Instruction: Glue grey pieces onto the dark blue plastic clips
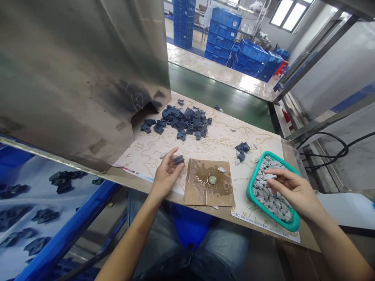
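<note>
My left hand (167, 171) pinches a small dark blue moulded piece (179, 159) between thumb and fingers, just left of a brown cardboard square (195, 193). A wet patch covers the cardboard, with a small round pale disc (212, 179) at its middle and one light grey chip (222, 169) above that. Over the teal basket (250, 191), my right hand (288, 187) grips a light grey chip (269, 176) at its fingertips. Many similar grey chips (271, 201) fill the basket. Behind my left hand lies a heap of dark blue pieces (187, 119).
A smaller cluster of dark pieces (242, 148) sits left of the basket. A metal panel (88, 78) rises at the left, and a green conveyor belt (222, 93) runs behind the paper-covered table. Black cables (336, 152) hang at right; blue crates (222, 31) stand beyond.
</note>
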{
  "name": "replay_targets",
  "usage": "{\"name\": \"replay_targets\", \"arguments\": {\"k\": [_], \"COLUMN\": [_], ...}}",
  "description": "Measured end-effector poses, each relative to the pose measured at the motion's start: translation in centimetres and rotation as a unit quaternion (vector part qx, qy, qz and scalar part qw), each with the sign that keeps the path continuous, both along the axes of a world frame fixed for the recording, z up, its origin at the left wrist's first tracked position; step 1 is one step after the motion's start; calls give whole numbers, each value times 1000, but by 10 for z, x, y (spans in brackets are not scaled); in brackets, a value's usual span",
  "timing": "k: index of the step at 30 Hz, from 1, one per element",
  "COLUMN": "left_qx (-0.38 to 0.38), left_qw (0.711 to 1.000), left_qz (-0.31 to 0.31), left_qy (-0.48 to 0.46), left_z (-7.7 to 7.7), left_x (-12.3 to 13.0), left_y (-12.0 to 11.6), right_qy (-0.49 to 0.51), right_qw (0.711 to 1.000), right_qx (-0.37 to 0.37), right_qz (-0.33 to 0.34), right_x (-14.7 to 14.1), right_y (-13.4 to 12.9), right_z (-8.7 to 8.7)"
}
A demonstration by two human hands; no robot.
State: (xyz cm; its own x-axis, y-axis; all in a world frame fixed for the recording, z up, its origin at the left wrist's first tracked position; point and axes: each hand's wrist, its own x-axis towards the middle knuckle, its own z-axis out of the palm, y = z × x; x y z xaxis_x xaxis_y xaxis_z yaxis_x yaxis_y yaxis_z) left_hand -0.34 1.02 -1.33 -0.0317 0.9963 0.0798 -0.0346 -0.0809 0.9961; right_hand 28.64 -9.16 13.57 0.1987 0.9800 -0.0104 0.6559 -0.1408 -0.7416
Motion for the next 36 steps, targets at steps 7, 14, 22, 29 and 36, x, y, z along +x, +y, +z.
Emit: {"name": "replay_targets", "arguments": {"k": [7,14,22,29,36], "left_qx": [-1,11,34,38,55], "left_qw": [1000,1000,999,998,990], "left_qz": [2,-4,-31,-46,-26], "left_qy": [-16,-19,-2,-8,-131], "left_z": [6,7,10,10,7], "left_x": [1,0,-1,-3,-7], "left_y": [0,1,2,0,5], "right_qy": [129,75,68,77,26], "right_qw": [985,989,973,974,983], "right_qx": [-47,-7,-101,-122,-104], "right_qz": [106,126,194,177,146], "right_x": [-43,-66,-83,-87,-85], "right_y": [9,29,48,62,64], "right_z": [9,-6,-31,-45,-45]}}
